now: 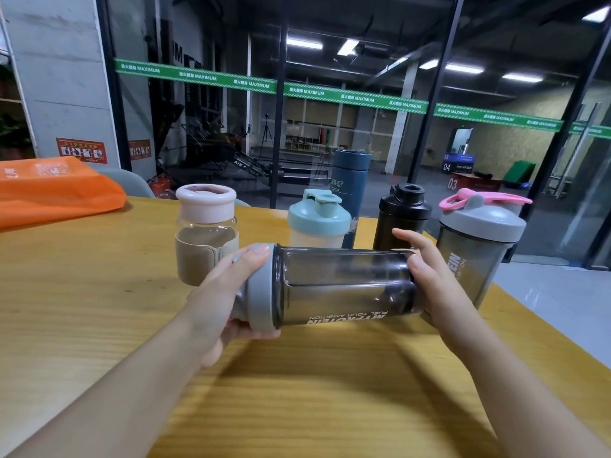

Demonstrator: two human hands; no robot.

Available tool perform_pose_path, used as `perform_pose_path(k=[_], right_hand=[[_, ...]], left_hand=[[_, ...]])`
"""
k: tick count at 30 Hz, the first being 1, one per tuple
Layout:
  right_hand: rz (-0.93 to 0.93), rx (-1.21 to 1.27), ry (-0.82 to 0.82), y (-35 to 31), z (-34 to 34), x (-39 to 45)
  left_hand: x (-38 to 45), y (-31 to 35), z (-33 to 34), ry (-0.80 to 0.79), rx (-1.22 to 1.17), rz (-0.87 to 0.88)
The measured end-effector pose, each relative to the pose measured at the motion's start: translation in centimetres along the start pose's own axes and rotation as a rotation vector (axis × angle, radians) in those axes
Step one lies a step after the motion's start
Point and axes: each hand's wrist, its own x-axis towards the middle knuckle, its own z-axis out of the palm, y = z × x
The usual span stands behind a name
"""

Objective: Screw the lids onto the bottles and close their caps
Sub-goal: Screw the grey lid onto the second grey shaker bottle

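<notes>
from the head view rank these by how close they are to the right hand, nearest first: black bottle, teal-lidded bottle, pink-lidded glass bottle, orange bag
Measured from the right hand:
1. Black bottle, just behind the hand.
2. Teal-lidded bottle, behind and leftward, mid-table.
3. Pink-lidded glass bottle, further left, behind the left hand.
4. Orange bag, far left table edge.

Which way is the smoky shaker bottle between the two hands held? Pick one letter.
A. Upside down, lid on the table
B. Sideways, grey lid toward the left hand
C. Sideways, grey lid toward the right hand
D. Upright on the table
B: the smoky shaker bottle lies sideways above the table, its grey lid gripped by the left hand and its base held by the right hand.
</notes>
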Motion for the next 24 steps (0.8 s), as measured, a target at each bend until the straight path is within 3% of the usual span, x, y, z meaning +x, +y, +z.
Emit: perform_pose_path(k=[7, 14, 18, 21, 24], right_hand=[[-0.187, 0.042, 0.021, 0.2, 0.2, -0.8], [-0.106, -0.041, 0.123, 0.0, 0.5, -0.7], [0.057, -0.019, 0.085, 0.0, 0.6, 0.1], [0.297, -0.128, 0.025, 0.4, 0.3, 1.7], [0.469, -0.023, -0.046, 0.5, 0.6, 1.4]], left_hand=[[-0.2, 0.0, 0.4, 0.029, -0.105, -0.131], [-0.3, 0.1, 0.6, -0.010, -0.054, -0.100], [-0.2, -0.2, 0.6, -0.005, -0.012, -0.026], [-0.2, -0.3, 0.8, 0.005, 0.011, 0.016], [0.0, -0.4, 0.6, 0.019, 0.079, 0.104]])
